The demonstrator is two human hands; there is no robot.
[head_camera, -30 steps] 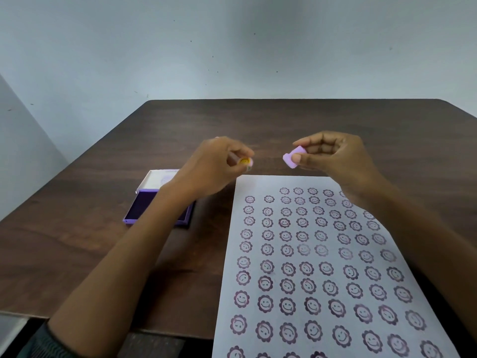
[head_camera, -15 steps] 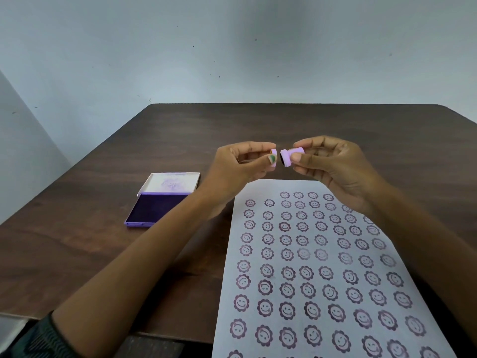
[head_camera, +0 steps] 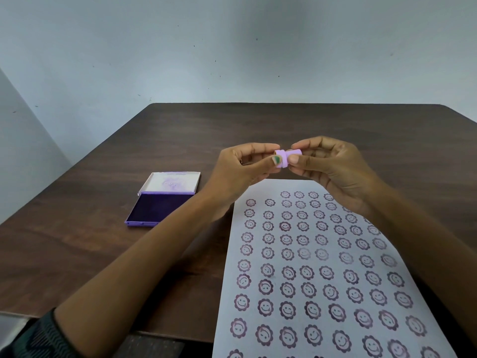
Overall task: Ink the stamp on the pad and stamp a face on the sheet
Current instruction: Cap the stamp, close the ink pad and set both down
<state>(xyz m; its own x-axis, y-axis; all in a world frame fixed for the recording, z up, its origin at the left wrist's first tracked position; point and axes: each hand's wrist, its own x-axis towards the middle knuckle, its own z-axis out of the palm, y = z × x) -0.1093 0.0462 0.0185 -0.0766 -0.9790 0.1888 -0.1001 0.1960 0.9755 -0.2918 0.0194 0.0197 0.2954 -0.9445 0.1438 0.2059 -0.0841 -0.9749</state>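
Observation:
A small lilac stamp [head_camera: 286,156] is held in the air between both hands, above the far edge of the sheet. My left hand [head_camera: 245,166] pinches its left piece and my right hand [head_camera: 333,166] pinches its right piece; the two pieces meet in the middle. The white sheet [head_camera: 322,267] lies on the table under my right forearm, covered with rows of purple smiling flower faces. The open ink pad [head_camera: 160,209], dark purple with its lid folded back, lies on the table to the left of the sheet.
A dark wooden table [head_camera: 258,125] carries everything, with its front edge near my left elbow. A pale wall stands behind the table's far edge. The sheet hangs over the front edge of the table.
The two lilac pieces, held apart a second ago, have come together between my hands. My left hand moved right and up from near the ink pad to meet my right hand.

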